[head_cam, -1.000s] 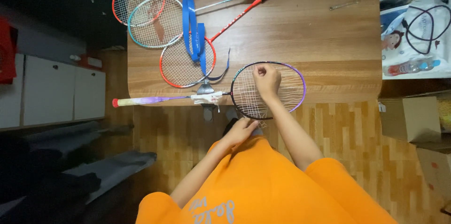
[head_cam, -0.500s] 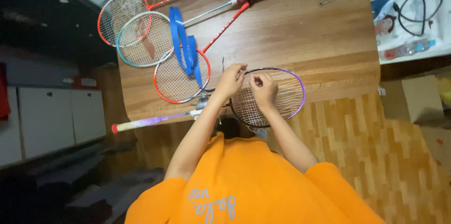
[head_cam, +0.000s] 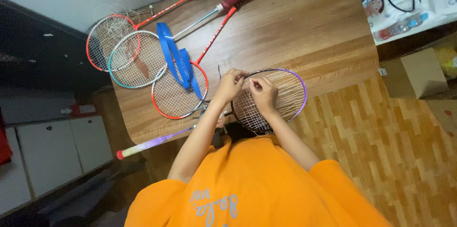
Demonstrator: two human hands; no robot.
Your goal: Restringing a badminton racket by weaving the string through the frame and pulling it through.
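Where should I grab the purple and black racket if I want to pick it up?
Probably by the pale purple handle of the purple and black racket. It sticks out past the table edge toward the lower left, bare and free, so come from that side. The head is covered by the left hand and right hand, pinching its strings.

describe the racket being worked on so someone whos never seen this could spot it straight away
On the wooden table, look at the near edge, where the left hand and right hand meet. The racket under them overhangs that edge. Its frame is black and purple, while the other rackets have red or teal frames.
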